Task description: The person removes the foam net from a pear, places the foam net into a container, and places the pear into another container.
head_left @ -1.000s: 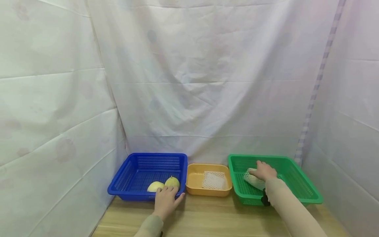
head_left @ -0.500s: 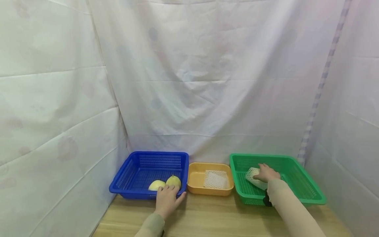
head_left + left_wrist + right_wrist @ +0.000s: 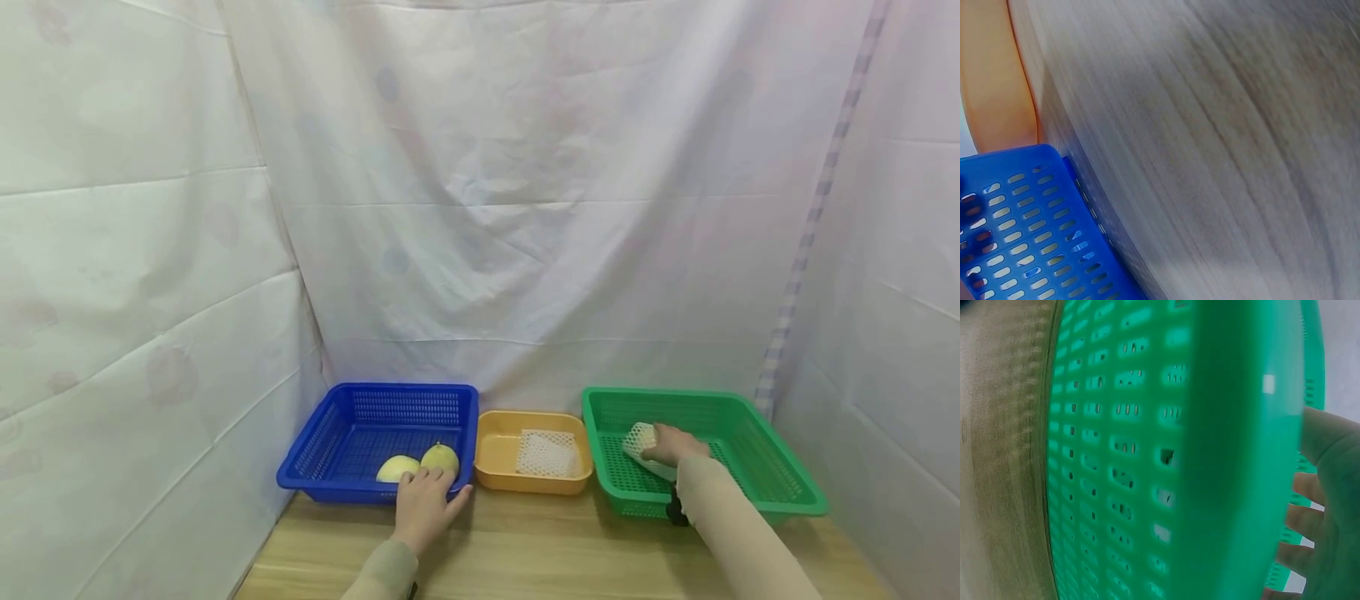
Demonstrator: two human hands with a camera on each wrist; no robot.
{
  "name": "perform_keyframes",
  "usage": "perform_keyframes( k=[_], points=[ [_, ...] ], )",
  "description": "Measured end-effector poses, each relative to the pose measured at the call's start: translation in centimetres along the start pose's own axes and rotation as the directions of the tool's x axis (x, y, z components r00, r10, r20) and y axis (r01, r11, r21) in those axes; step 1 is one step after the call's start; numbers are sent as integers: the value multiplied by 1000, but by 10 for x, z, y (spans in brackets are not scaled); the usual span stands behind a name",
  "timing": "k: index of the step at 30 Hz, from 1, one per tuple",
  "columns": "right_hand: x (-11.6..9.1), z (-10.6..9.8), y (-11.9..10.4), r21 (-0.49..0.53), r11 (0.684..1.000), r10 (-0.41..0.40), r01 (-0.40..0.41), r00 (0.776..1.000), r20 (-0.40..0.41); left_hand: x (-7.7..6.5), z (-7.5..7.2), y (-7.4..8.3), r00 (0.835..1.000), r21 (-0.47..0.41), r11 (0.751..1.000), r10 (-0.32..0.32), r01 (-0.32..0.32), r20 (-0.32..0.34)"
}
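In the head view my right hand (image 3: pixel 677 445) grips a piece of fruit in a white foam net (image 3: pixel 639 439) inside the green basket (image 3: pixel 780 446). The right wrist view shows the fingers curled behind the basket's near wall. At the blue basket (image 3: pixel 311 454), my left hand (image 3: pixel 423 504) rests at the front rim with its fingers relaxed over it. Its fingertips lie right at a yellow-green pear (image 3: pixel 440 461) with a stem. Beside that pear sits a paler, round fruit (image 3: pixel 397 469). My left fingers are out of the left wrist view.
Between the baskets stands a shallow yellow tray (image 3: pixel 497 454) with a flat white foam net (image 3: pixel 547 454) in it. All three containers stand on a wooden table (image 3: pixel 540 542). White cloth (image 3: pixel 480 250) hangs behind and at both sides.
My right hand's raised fingers have come down around the netted fruit in the green basket. The left hand stays at the blue rim; the view shifts slightly.
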State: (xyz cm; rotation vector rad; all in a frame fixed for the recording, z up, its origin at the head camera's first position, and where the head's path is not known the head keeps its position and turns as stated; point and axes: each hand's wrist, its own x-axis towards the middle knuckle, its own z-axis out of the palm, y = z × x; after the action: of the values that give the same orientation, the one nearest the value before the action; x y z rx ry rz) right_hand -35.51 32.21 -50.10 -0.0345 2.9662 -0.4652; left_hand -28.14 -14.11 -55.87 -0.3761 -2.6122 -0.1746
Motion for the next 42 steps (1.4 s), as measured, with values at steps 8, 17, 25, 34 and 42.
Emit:
perform_keyframes(
  k=[8,17,25,34,42],
  points=[
    [2,5,1,-8,1000,-26,25,999,-32,-2,1,-1,999,5,1000,-23,23,27],
    [2,8,2,-46,999,-26,23,997,-71,-3,0,-1,1000,12,1000,-13,13,13],
    [2,11,3,-72,997,-21,14,995,-99,-2,2,-1,1000,3,1000,-11,11,-1],
    [-1,12,1,-42,999,-38,33,989,-141,-2,0,0,1000,-2,1000,-11,11,-6],
    [4,16,3,1,999,-50,51,989,-141,-1,0,1,999,-5,1000,-5,5,-31]
  ],
)
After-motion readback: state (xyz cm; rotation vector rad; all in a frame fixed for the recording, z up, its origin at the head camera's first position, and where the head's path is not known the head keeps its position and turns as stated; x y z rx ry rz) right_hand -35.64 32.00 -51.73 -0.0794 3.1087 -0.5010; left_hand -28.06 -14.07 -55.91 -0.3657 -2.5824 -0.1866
